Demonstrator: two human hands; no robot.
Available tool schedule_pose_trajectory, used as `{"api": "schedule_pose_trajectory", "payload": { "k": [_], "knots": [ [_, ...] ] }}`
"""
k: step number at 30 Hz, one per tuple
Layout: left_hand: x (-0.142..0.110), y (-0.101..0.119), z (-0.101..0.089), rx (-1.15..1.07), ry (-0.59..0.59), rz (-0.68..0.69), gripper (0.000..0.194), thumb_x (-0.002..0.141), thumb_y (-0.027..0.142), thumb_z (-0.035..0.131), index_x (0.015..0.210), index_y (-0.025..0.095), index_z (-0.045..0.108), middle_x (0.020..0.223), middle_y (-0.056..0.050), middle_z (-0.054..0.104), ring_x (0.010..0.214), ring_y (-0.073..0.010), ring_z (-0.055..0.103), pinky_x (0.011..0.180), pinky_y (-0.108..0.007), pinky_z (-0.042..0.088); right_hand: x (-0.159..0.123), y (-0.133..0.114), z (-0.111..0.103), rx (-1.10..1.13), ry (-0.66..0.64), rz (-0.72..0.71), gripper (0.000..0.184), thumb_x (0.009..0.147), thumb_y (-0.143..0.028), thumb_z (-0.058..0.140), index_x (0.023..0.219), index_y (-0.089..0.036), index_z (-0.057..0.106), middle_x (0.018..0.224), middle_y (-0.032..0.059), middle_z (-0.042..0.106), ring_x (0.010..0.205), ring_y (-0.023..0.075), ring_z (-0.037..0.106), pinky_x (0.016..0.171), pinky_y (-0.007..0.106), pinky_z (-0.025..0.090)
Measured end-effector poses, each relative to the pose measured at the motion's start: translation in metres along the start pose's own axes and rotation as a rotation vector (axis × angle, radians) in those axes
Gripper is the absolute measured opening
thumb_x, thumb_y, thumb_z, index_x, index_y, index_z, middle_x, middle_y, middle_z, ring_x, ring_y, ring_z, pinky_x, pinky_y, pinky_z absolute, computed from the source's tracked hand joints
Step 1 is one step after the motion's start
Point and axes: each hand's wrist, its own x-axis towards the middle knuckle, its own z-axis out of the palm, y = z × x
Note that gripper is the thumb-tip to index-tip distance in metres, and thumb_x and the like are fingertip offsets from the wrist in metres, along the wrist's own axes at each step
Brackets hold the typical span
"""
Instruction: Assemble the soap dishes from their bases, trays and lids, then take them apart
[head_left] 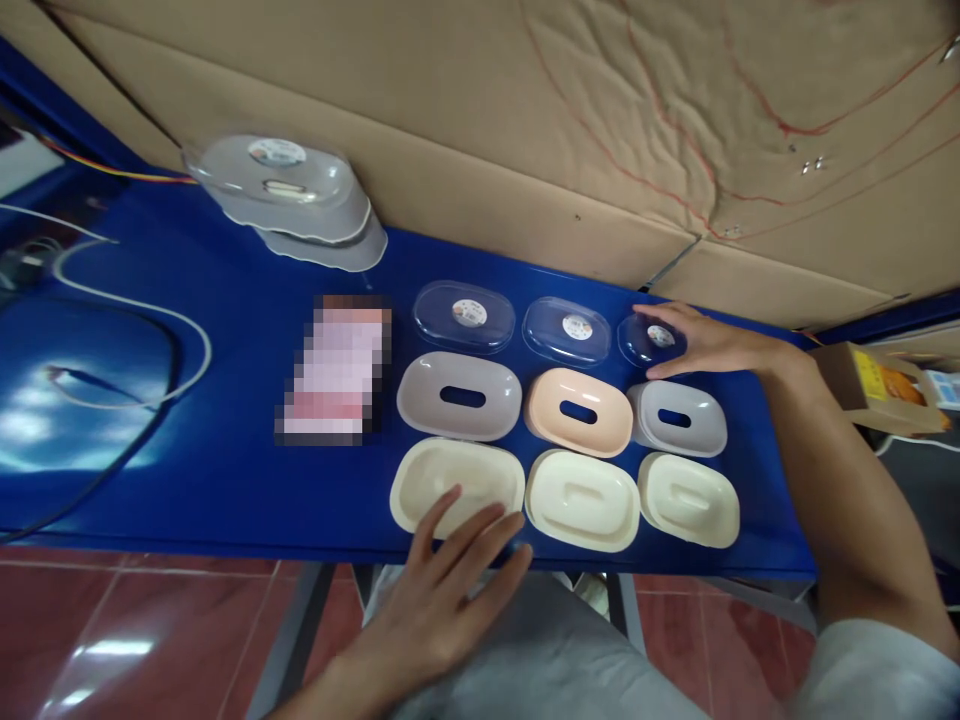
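Observation:
My right hand (697, 340) reaches to the back right, its thumb and fingers at opposite edges of a small clear plastic lid (636, 340) with a round sticker. My left hand (457, 590) is open, fingers spread over the front of a cream oval tray (427, 480). Two more cream trays, a middle one (583, 498) and a right one (688, 500), lie in the same row. Behind them are slotted oval pieces: grey (491, 400), peach (600, 412) and grey (709, 415). Two other clear lids, left (435, 318) and middle (546, 330), line the back row.
A blue table (240, 490) carries everything. A stack of grey oval boxes (352, 215) under a clear lid stands at the back left. Near it lies a pixelated rectangle (337, 370). White cable (202, 350) loops at the left; a cardboard box (862, 390) is beyond the right end.

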Motion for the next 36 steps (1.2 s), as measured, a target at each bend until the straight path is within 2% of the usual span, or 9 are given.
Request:
{"api": "schedule_pose_trajectory", "payload": {
  "k": [3,6,12,15,18,22,28,31,36],
  "knots": [
    [-0.008,-0.014,-0.009,0.052,0.038,-0.02,0.042,0.087,-0.002,0.069,0.124,0.018,0.074,0.129,-0.013,0.078,0.135,-0.0284,0.065,0.133,-0.058,0.029,-0.011,-0.013,-0.001,0.014,0.103,0.011,0.107,0.08,-0.078,0.077,0.17,-0.039,0.035,0.172,0.0074,0.047,0.156,0.0439,0.046,0.128,0.068,0.039],
    [-0.014,-0.019,-0.019,-0.021,0.112,-0.101,0.044,0.085,-0.001,0.073,0.124,0.02,0.074,0.131,-0.012,0.076,0.131,-0.028,0.067,0.128,-0.054,0.039,-0.034,-0.06,0.013,-0.05,0.376,-0.092,0.073,0.102,-0.067,0.058,0.166,-0.035,0.043,0.162,0.0103,0.058,0.152,0.0416,0.052,0.125,0.068,0.039],
    [-0.028,-0.012,-0.032,-0.301,0.433,-0.463,0.046,0.087,-0.001,0.066,0.126,0.024,0.07,0.125,-0.008,0.075,0.109,-0.0236,0.074,0.088,-0.038,0.066,-0.074,-0.207,0.11,-0.247,0.403,-0.625,0.049,0.108,-0.053,0.059,0.146,-0.021,0.063,0.132,0.0124,0.077,0.125,0.0307,0.067,0.111,0.052,0.048],
    [-0.036,-0.01,-0.032,-0.29,0.559,-0.579,0.039,0.089,0.003,0.068,0.12,0.025,0.073,0.123,-0.007,0.073,0.106,-0.0232,0.074,0.086,-0.038,0.066,-0.073,-0.248,0.153,-0.37,0.413,-0.792,0.028,0.109,-0.036,0.062,0.125,-0.015,0.072,0.116,0.0101,0.08,0.102,0.0239,0.068,0.097,0.043,0.048],
    [-0.044,-0.007,-0.033,-0.402,0.66,-0.693,0.035,0.092,0.008,0.069,0.121,0.027,0.074,0.128,-0.006,0.069,0.112,-0.0227,0.073,0.091,-0.038,0.067,-0.066,-0.259,0.164,-0.402,0.387,-0.789,0.007,0.104,-0.018,0.065,0.103,-0.016,0.071,0.09,0.0049,0.075,0.084,0.0204,0.063,0.082,0.038,0.043],
    [-0.052,-0.002,-0.038,-0.866,0.742,-0.983,0.036,0.098,0.022,0.071,0.132,0.03,0.073,0.143,-0.007,0.068,0.126,-0.022,0.07,0.104,-0.034,0.063,-0.067,-0.264,0.143,-0.244,0.425,-0.769,0.012,0.106,-0.023,0.063,0.1,-0.017,0.07,0.083,0.0029,0.071,0.082,0.0191,0.061,0.08,0.037,0.039],
    [-0.049,0.001,-0.034,-1.956,0.536,-1.165,0.054,0.095,0.06,0.069,0.137,0.027,0.074,0.131,-0.012,0.079,0.126,-0.0343,0.073,0.112,-0.052,0.059,-0.067,-0.284,0.119,-0.157,0.389,-0.981,0.016,0.108,-0.03,0.064,0.107,-0.016,0.072,0.084,-0.0007,0.072,0.081,0.0162,0.061,0.09,0.037,0.044],
    [-0.042,-0.003,-0.03,-2.136,0.569,-1.16,0.053,0.102,0.055,0.058,0.147,0.028,0.067,0.133,-0.01,0.079,0.127,-0.0308,0.074,0.115,-0.049,0.057,-0.045,-0.279,0.114,-0.146,0.407,-0.947,0.032,0.112,-0.045,0.057,0.117,-0.017,0.072,0.1,0.0043,0.078,0.096,0.0177,0.067,0.095,0.037,0.046],
    [-0.033,-0.009,-0.032,-2.135,0.625,-1.222,0.057,0.106,0.05,0.053,0.158,0.029,0.055,0.139,-0.011,0.077,0.134,-0.0321,0.069,0.11,-0.048,0.059,0.001,-0.256,0.109,-0.335,0.473,-0.614,0.031,0.112,-0.035,0.057,0.129,-0.015,0.072,0.111,0.0102,0.081,0.105,0.0248,0.07,0.093,0.04,0.046]
  ]
}}
